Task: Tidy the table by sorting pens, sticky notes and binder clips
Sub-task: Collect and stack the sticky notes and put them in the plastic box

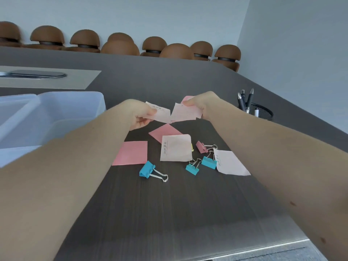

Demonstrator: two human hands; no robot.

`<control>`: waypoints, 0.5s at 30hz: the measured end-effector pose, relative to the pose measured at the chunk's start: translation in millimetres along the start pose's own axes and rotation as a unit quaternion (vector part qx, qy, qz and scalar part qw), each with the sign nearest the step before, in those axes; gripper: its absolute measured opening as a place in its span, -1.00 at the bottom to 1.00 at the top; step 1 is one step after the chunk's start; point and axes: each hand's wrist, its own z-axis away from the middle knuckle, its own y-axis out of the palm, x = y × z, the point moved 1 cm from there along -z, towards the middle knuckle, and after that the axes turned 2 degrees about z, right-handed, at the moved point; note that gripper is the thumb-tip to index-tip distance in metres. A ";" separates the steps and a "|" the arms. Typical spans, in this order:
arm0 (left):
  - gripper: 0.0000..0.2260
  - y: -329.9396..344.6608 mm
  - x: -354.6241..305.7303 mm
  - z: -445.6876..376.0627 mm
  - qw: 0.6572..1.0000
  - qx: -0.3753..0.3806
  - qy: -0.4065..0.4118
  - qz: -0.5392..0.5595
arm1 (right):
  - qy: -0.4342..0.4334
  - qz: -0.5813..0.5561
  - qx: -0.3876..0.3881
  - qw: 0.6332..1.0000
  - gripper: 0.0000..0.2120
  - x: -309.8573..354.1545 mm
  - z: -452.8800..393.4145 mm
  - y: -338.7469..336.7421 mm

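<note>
My left hand (138, 114) pinches a pale written sticky note (160, 113) above the dark table. My right hand (202, 105) pinches another pale note (183, 113), with a pink one behind it. The two notes meet edge to edge. Below them lie two pink sticky notes (131, 152) (165, 131), a pale written note (176, 147) and another pale note (230, 162). Three blue binder clips (148, 169) (192, 167) (209, 161) and a pink binder clip (202, 146) lie among the notes. Several pens (246, 99) stand in a black mesh cup (262, 111) at the right.
A clear plastic divided bin (56, 110) stands at the left, partly behind my left forearm. Brown chairs (120, 46) line the table's far edge. A grey cable hatch (37, 74) sits in the far left of the table (169, 213). The near edge runs along the bottom right.
</note>
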 end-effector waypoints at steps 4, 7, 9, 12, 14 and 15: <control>-0.86 15.5 13.5 7.7 0.988 -0.015 0.033 -0.149 | 0.007 0.008 0.009 1.000 -0.79 -11.2 16.8 -3.9; -0.58 22.9 18.6 12.4 0.962 -0.016 0.057 -0.265 | 0.008 -0.012 -0.009 1.000 -0.88 -16.6 25.0 -11.7; -0.54 25.5 19.7 14.3 0.953 -0.001 0.066 -0.295 | 0.011 -0.027 -0.018 0.999 -0.66 -21.0 26.3 -17.7; -0.49 27.0 21.2 16.2 0.933 -0.001 0.072 -0.353 | 0.009 -0.028 -0.017 0.999 -0.50 -25.9 27.0 -24.4; -0.43 28.8 24.6 16.4 0.909 -0.025 0.080 -0.407 | 0.010 -0.029 -0.011 0.999 -0.50 -28.6 30.1 -26.8; -0.41 30.2 25.9 16.6 0.900 -0.042 0.084 -0.426 | 0.008 -0.029 -0.010 1.000 -0.50 -29.5 31.5 -27.2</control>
